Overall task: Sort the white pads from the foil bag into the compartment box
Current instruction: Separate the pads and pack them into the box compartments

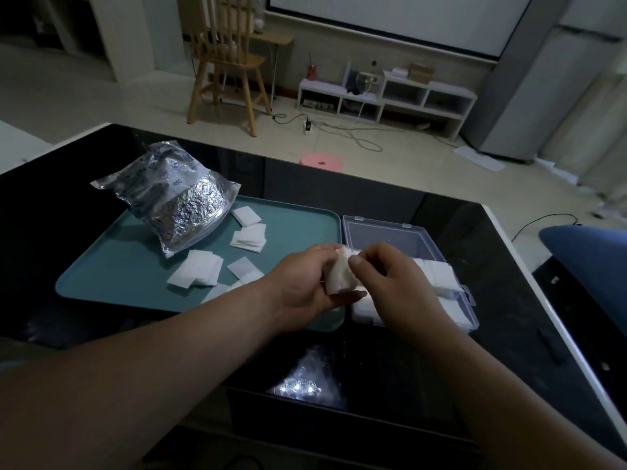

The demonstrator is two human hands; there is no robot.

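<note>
Above the near edge where the teal tray [112,283] meets the clear compartment box [383,232], the left hand [302,286] and right hand [390,283] both grip one stack of white pads [341,278], fingers curled round it from either side. Further stored pads [444,276] lie in the near part of the box. Loose pads [196,271] lie on the tray, near and right of the crumpled foil bag [176,201] at the tray's far left, all on the dark bench [509,300].
</note>
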